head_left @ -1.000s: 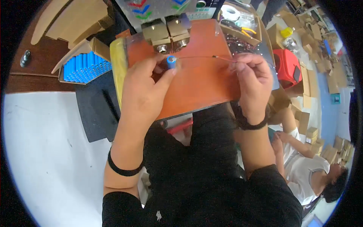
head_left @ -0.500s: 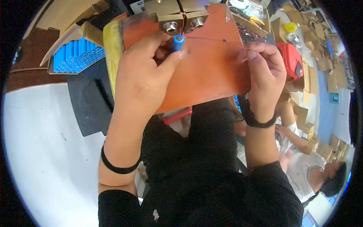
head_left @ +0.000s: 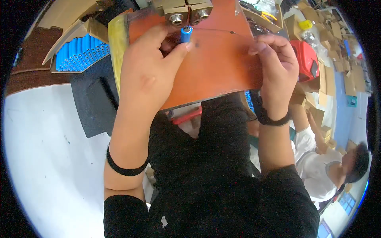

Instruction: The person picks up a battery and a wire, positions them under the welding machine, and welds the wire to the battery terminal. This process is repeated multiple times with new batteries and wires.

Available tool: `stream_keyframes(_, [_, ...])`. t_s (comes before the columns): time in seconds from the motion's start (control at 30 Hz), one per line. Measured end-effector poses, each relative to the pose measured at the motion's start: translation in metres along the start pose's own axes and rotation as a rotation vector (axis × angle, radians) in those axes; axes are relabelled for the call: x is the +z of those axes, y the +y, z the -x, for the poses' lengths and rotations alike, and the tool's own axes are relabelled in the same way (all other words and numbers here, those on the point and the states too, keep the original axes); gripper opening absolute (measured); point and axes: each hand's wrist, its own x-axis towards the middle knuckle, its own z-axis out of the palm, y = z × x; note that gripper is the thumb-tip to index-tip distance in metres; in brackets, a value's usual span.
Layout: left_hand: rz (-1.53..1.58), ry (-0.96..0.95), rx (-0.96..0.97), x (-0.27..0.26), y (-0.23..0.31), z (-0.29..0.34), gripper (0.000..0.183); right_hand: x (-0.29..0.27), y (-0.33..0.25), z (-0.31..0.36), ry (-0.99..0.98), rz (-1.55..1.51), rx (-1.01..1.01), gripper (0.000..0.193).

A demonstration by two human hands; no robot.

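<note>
So, going left to right: our left hand [head_left: 147, 71] is up first, thumb and fingers gripping a little blue cylinder [head_left: 186, 35]. It's slim and upright, with a smooth blue sleeve and a paler, metallic-looking top end. That end sits right under two chunky metal blocks [head_left: 188, 16] with round bolts; whether it touches the tips between them, we can't tell. A thin wire [head_left: 210, 29] runs off rightward from the cylinder's top, with a small dark knot [head_left: 232, 32] partway along. Past that it gets faint, but it heads to our right hand [head_left: 278, 65], fingers pinched together on it.

Now the surroundings, again from the left: an open carton [head_left: 63, 39] packed with rows of blue cylinders, then a yellow strip [head_left: 114, 51] down the edge of our orange-brown surface [head_left: 218, 67], which has a bit of a sheen. At its far right corner there's a box [head_left: 262, 20] with a yellow-handled tool [head_left: 269, 16]. Further right: a red container [head_left: 303, 59], a person in a white top [head_left: 319, 172], and loads of cardboard boxes [head_left: 325, 29].
</note>
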Motion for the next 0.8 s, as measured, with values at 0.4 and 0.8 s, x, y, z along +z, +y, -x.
stream_keyframes(0.4, [0.262, -0.263, 0.094, -0.007, -0.006, 0.015, 0.029, 0.012, -0.016, -0.009, -0.26, -0.041, -0.108, 0.023])
stream_keyframes(0.8, [-0.058, 0.003, 0.108, 0.005, -0.009, 0.005, 0.03, 0.03, 0.002, -0.028, -0.288, -0.333, 0.113, 0.022])
